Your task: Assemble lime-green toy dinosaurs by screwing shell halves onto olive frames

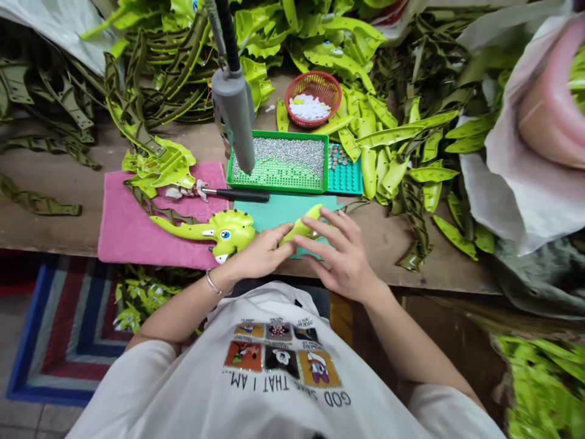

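My left hand (267, 250) pinches a lime-green curved plastic toy piece (299, 225) between thumb and fingers, above a teal mat (260, 213). Fingers spread, my right hand (340, 256) is against the same piece at its right side, its fingertips partly covering it. Left of my left wrist lies a green dinosaur toy head (231, 235) with a blue eye, a frill and a white beak. An olive, strip-like part (159, 210) lies behind it on a pink cloth (123, 225). A black-handled screwdriver (237, 194) rests across the cloth and mat.
A grey hanging power screwdriver (233, 116) comes down in front of me. Behind the mat stand a green tray of screws (283, 177), a teal tray (347, 177) and a red basket (313, 76) of white pieces. Green shells (393, 164) heap at right; a pink tub (555, 97) stands beyond.
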{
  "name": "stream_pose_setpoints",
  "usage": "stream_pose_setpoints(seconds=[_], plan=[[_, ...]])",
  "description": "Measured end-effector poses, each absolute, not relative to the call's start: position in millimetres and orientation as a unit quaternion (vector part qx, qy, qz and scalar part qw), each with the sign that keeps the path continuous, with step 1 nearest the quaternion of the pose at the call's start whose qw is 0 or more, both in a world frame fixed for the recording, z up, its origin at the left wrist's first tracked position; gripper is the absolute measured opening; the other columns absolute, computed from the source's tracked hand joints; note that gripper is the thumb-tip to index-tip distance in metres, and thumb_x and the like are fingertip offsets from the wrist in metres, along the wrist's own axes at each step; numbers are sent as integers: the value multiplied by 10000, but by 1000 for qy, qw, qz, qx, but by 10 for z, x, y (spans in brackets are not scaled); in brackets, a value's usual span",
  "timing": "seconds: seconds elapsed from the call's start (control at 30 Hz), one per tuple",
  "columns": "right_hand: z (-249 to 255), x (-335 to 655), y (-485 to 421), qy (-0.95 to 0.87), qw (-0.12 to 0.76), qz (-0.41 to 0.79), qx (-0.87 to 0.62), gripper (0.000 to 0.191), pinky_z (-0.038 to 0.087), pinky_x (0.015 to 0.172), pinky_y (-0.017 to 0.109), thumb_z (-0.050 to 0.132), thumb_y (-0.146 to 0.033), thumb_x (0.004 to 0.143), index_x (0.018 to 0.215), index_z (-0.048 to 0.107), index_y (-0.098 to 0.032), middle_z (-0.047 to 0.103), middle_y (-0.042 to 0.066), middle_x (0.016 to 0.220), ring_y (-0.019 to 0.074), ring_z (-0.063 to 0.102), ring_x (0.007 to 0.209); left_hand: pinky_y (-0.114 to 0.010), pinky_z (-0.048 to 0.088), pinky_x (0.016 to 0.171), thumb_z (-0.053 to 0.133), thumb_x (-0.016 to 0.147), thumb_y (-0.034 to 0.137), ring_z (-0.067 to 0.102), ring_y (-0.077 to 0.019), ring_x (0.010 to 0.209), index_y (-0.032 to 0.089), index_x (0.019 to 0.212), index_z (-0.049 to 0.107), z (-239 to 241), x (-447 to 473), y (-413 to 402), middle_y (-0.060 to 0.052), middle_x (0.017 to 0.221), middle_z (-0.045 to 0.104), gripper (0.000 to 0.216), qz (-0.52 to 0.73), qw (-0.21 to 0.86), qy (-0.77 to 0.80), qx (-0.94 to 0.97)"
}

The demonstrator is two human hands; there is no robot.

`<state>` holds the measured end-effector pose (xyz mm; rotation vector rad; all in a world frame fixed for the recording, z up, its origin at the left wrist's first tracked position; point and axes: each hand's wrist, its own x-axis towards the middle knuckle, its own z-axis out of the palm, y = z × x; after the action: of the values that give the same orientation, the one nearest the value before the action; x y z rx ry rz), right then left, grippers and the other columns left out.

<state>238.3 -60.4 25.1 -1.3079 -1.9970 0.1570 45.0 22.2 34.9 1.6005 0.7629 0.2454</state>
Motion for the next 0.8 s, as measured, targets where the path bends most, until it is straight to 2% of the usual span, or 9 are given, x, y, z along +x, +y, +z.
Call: stream_pose_setpoints(seconds=[0.1,0.17,0.27,0.37,0.47,0.53,0.63,0.7,0.8], plan=[[258,2474,-489,-832,318,76,-447,348,314,1196,594,631,-192,897,1227,628,-303,702,42,1198,252,566,1284,-242,422,654,508,899,288,481,-124,710,147,1060,599,463,413,345,9,818,577,233,49,626,264,732],[222,2494,-426,-835,337,77,-428,316,404,1147,558,634,-192,897,1206,628,-258,711,62,1081,230,637,1154,-237,424,660,521,890,279,488,-120,719,132,1074,613,490,415,385,-3,861,596,253,28,630,242,737],[166,2545,-380,-825,364,96,-422,357,577,918,394,636,-181,888,1241,600,-219,681,88,1035,194,665,987,-250,463,701,515,924,325,558,-137,771,126,1222,572,465,417,416,-31,927,636,363,37,640,248,726],[132,2632,-378,-812,356,112,-448,403,584,788,339,634,-176,882,1279,577,-218,658,100,1048,192,652,937,-319,488,889,456,959,296,608,-192,1034,119,1366,460,419,423,470,-119,1177,632,444,97,560,309,762],[91,2673,-383,-823,319,119,-454,370,561,800,377,598,-172,895,1261,582,-225,659,101,1049,212,639,941,-377,424,1032,391,974,244,556,-231,1214,100,1315,492,395,475,564,-178,1329,574,384,46,438,349,827],[50,2656,-383,-835,297,127,-446,343,542,804,396,570,-160,903,1241,586,-218,664,104,1047,222,627,942,-374,442,988,355,989,264,598,-246,1147,108,1216,553,392,539,632,-167,1239,630,339,-52,398,341,850],[-13,2609,-387,-834,289,142,-448,333,521,813,407,548,-153,908,1231,582,-221,662,105,1060,226,613,952,-329,470,826,311,1012,359,655,-239,942,143,1079,597,391,642,708,-119,1020,693,364,-170,364,319,859],[-39,2592,-398,-829,294,149,-452,335,516,817,406,545,-149,907,1232,579,-222,659,104,1066,226,606,956,-302,456,767,286,1019,401,651,-222,867,146,1046,600,386,692,735,-107,964,698,405,-207,357,303,859],[-46,2586,-421,-827,295,158,-452,327,515,818,401,552,-147,903,1221,583,-216,656,103,1058,224,602,956,-280,437,762,256,1025,387,624,-194,836,138,1004,610,369,721,748,-103,971,697,433,-213,366,279,862]])
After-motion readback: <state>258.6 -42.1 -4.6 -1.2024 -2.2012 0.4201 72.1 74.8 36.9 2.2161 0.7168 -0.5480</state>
